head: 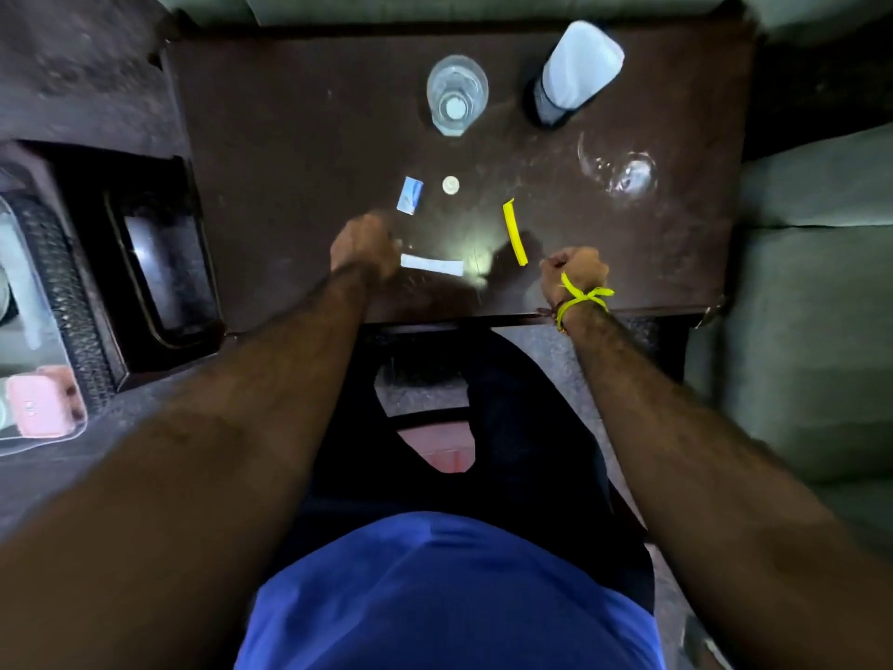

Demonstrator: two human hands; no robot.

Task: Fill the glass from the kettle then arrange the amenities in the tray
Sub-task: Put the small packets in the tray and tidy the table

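Observation:
A clear glass (621, 169) stands at the right of the dark table (299, 137). Behind it is the white kettle (577, 72) on a dark base. A blue sachet (410, 194), a small white round piece (450, 185), a yellow stick sachet (514, 232) and a white stick sachet (431, 264) lie near the front. My left hand (365, 251) is blurred, and its curled fingers meet the white sachet's left end. Whether they pinch it is unclear. My right hand (575, 273) rests as a fist by the front edge, holding nothing. A dark tray (145, 311) sits to the left.
A clear water bottle (456, 96) stands at the back middle of the table. Grey-green cushions (812, 282) border the right and far sides. At the far left a clear pouch (38, 408) holds a pink item. My legs are below the table's front edge.

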